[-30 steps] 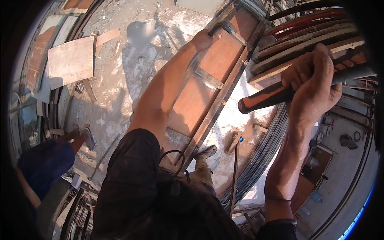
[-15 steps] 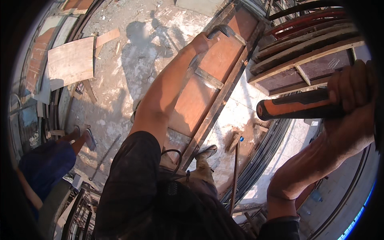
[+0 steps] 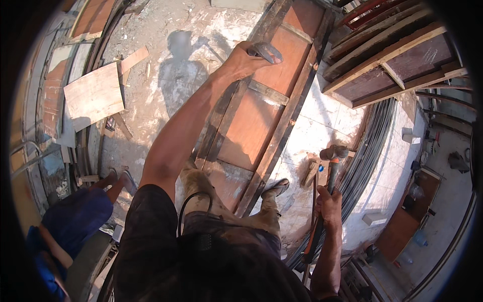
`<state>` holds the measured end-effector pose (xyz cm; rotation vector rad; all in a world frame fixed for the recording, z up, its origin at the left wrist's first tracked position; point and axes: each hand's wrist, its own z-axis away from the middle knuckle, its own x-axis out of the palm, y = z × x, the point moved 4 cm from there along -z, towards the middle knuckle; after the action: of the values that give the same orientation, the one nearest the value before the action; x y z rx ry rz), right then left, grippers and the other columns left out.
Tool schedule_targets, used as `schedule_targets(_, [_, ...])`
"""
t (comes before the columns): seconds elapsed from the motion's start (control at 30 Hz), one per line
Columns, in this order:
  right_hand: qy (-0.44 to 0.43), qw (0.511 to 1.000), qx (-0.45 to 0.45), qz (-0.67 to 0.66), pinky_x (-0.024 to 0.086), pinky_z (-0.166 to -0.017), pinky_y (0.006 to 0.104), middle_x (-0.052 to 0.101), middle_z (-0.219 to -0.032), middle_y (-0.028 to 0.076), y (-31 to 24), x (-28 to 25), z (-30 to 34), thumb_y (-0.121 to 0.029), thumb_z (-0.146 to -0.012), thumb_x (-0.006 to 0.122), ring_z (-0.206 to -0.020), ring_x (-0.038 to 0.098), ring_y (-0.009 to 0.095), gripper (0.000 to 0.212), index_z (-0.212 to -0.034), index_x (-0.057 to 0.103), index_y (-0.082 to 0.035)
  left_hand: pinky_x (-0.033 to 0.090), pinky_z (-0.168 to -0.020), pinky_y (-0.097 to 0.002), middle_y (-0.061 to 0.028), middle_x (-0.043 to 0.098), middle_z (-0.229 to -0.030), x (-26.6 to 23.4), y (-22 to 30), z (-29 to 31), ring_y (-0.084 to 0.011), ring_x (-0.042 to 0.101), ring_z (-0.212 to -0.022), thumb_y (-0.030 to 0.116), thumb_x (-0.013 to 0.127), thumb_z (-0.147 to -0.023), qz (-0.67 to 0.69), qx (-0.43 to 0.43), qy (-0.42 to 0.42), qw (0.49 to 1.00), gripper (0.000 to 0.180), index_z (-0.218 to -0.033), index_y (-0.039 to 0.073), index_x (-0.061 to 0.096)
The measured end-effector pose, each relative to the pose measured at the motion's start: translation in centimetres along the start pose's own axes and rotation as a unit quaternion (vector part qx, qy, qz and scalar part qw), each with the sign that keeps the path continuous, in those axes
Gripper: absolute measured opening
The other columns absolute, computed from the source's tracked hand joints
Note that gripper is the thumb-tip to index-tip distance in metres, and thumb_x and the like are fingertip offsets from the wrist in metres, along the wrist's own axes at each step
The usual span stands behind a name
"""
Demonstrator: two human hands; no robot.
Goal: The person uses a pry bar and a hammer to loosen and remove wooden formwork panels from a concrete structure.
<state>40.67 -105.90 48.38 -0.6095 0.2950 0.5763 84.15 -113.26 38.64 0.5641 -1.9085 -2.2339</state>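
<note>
My left hand (image 3: 240, 64) is stretched out over a long wooden panel (image 3: 247, 142) made of reddish plywood in a dark timber frame with crosspieces. It is closed around a grey metal tool (image 3: 270, 52) with a curved, flattened end; the rest of that tool is hidden by the hand and forearm. My right hand (image 3: 329, 205), lower and to the right, grips a hammer (image 3: 332, 176) by its black and orange handle. The hammer's head points up and away from me, above the pale tiled floor and beside a bundle of rods.
Framed panels (image 3: 390, 75) lean in a stack at the far right. Dark metal rods (image 3: 370, 146) curve along the floor. Plywood pieces (image 3: 94, 96) and boards lie on the left. Another person in blue shorts (image 3: 75, 209) is at the lower left. My sandalled foot (image 3: 276, 187) is beside the panel.
My right hand has come down from high on the right, bringing the hammer lower and nearer my body. The left hand keeps its tool over the panel, turned slightly.
</note>
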Motion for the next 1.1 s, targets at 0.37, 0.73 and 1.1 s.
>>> schedule_targets(0.37, [0.043, 0.981, 0.167, -0.088, 0.037, -0.036, 0.0329, 0.042, -0.059, -0.001, 18.0, -10.7, -4.8, -0.019, -0.09, 0.064, -0.04, 0.041, 0.012, 0.023, -0.08, 0.045, -0.01, 0.041, -0.053, -0.044, -0.0158, 0.055, -0.06, 21.7, -0.4, 2.5, -0.034, 0.053, -0.053, 0.032, 0.071, -0.089, -0.142, 0.102, -0.008, 0.985, 0.037, -0.065, 0.006, 0.059])
schedule_targets(0.73, [0.041, 0.984, 0.139, -0.103, 0.036, -0.036, 0.0313, 0.042, -0.057, -0.002, 26.7, -16.7, -11.6, -0.02, -0.09, 0.065, -0.04, 0.041, 0.011, 0.021, -0.086, 0.047, -0.009, 0.049, -0.071, -0.0473, -0.0116, 0.067, -0.07, 45.6, -13.8, 12.8, -0.0357, 0.067, -0.073, 0.023, 0.068, -0.083, -0.304, 0.137, -0.294, 0.896, 0.018, -0.072, 0.009, 0.068])
schedule_targets(1.1, [0.078, 0.993, 0.073, -0.053, 0.03, -0.034, 0.0276, 0.042, -0.054, -0.003, 21.3, -16.4, -3.8, -0.017, -0.091, 0.063, -0.039, 0.039, 0.008, 0.021, -0.082, 0.049, -0.005, 0.042, -0.054, -0.0456, -0.0165, 0.057, -0.059, 26.5, -1.7, 7.9, -0.0368, 0.057, -0.055, 0.032, 0.069, -0.09, -0.193, 0.112, -0.137, 0.965, 0.04, -0.062, 0.005, 0.061])
